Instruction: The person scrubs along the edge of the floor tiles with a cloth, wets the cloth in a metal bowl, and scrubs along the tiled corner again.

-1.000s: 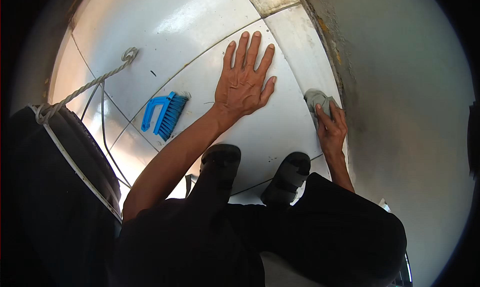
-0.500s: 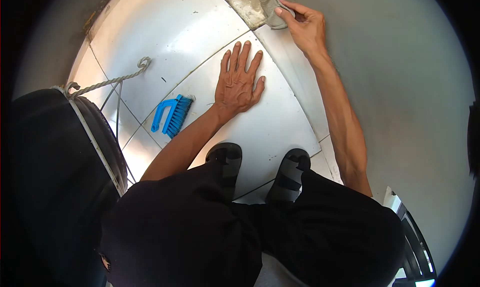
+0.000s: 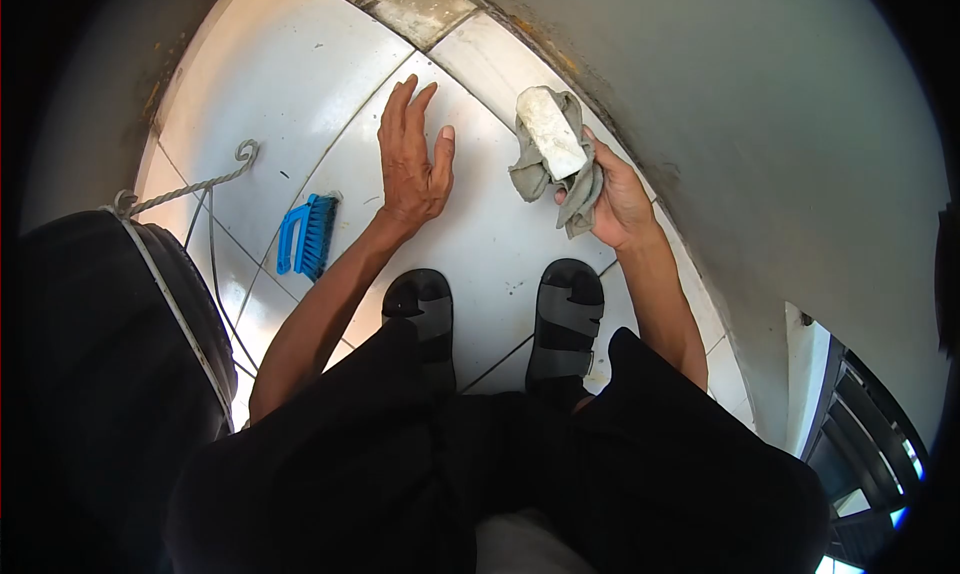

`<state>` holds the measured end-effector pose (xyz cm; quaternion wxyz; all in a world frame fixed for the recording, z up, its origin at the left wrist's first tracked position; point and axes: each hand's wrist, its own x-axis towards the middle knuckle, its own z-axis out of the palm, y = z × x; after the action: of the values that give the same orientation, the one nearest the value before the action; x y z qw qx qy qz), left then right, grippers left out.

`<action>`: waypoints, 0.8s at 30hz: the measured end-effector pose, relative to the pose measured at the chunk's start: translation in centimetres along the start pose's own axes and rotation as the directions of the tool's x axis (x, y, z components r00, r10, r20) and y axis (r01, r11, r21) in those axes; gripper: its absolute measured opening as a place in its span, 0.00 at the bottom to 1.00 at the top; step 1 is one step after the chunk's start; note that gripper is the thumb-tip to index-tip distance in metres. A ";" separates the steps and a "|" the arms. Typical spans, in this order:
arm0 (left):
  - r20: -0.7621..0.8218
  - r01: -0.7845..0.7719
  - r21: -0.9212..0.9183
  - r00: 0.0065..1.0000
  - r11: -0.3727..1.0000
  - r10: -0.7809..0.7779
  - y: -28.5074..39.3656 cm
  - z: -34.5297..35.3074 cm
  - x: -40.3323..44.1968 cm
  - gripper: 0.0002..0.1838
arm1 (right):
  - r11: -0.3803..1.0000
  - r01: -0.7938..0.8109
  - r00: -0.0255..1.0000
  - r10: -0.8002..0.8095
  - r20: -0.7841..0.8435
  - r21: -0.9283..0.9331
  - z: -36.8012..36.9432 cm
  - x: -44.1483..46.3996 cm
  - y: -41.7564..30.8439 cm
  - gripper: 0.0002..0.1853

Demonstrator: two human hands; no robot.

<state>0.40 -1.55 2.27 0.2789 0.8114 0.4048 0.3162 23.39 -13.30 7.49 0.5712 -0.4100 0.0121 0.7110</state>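
Cloth (image 3: 582, 204): grey and crumpled, raised in front of the crouching person, bunched under and around one side of a white block (image 3: 551, 134) that sits at a slant with its broad face showing.
Right hand (image 3: 622, 199): grip clamped on the cloth, thumb along its near edge; from where I stand I cannot tell how the hidden fingers bear on the block.
Left hand (image 3: 410, 179): grip apart, fingers loosely stretched forward, thumb standing away from them; whether it touches the floor (image 3: 490, 264) I cannot tell.
Brush (image 3: 308, 236): blue, with a loop handle, lying on the white tiles left of that hand, bristles facing the forearm, well apart from the cloth.
Sandals (image 3: 568, 309): black with grey straps, worn side by side between the two forearms.
Wall (image 3: 780, 184): grey, near the right hand, brown stains along its foot.
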 end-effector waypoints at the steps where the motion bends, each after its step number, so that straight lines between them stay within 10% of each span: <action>1: 0.011 -0.004 -0.005 1.000 1.000 0.004 1.4 -0.2 -0.3 0.29 | 1.000 0.003 1.000 -0.002 -0.008 0.005 -0.2 -0.6 0.4 0.18; 7: 0.173 -0.047 -0.288 0.980 0.956 0.100 7.7 -0.1 -2.9 0.30 | 0.997 0.080 0.994 -0.080 -0.071 0.009 -3.3 -5.8 0.8 0.21; 15: 0.300 0.079 -0.223 0.954 0.972 -0.009 4.8 -1.0 -4.3 0.26 | 0.962 0.272 0.916 -0.249 -0.314 0.030 -7.8 -16.3 0.9 0.25; 24: 0.196 -0.180 -0.027 0.964 0.983 0.182 0.4 1.6 -3.2 0.27 | 0.831 0.555 0.459 -0.264 -0.848 0.042 -14.7 -42.6 6.1 0.26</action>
<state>0.30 -4.72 0.62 0.2912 0.8711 0.2978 0.2601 27.25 -56.72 20.46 0.7123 -0.5832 0.2851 0.2668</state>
